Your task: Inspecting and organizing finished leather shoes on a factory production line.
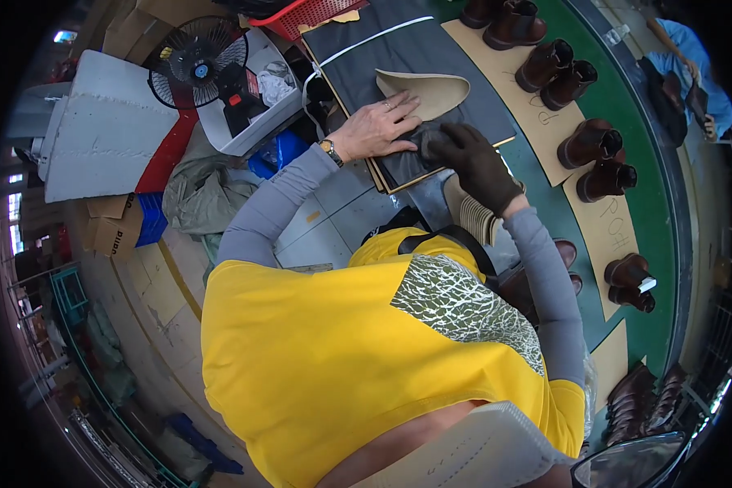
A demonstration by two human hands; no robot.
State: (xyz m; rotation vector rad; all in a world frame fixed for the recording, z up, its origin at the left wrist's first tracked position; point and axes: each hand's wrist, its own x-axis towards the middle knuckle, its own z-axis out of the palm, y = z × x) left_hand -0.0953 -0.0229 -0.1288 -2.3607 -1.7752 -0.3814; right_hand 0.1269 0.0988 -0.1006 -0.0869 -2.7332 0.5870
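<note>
One stiff, matte beige sole-shaped piece, with a long curved outline, lies just beyond the fingers of the bare left hand. These fingers are extended and slightly spread, their tips on its near edge. One soft-looking, dark crumpled piece sits between the two hands. The fingers of the dark-gloved right hand bend over it; the glove covers so much that I can't tell whether they grip it or only press. Beneath both sets of fingers is one smooth black rectangular stack with tan edges, crossed by one narrow white strap.

Beyond and to the right of the gloved fingers, eight glossy dark-brown boots, in four pairs, stand on flat tan cardboard sheets over a green bench. Nearer than the gloved fingers are striped, layered flat pieces, partly hidden by the forearm.

Left of the bare fingers stand one round, wire-caged black fan and one white open box; farther beyond them is one red perforated plastic basket. Far right of the gloved fingers, a co-worker in blue handles a dark item.
</note>
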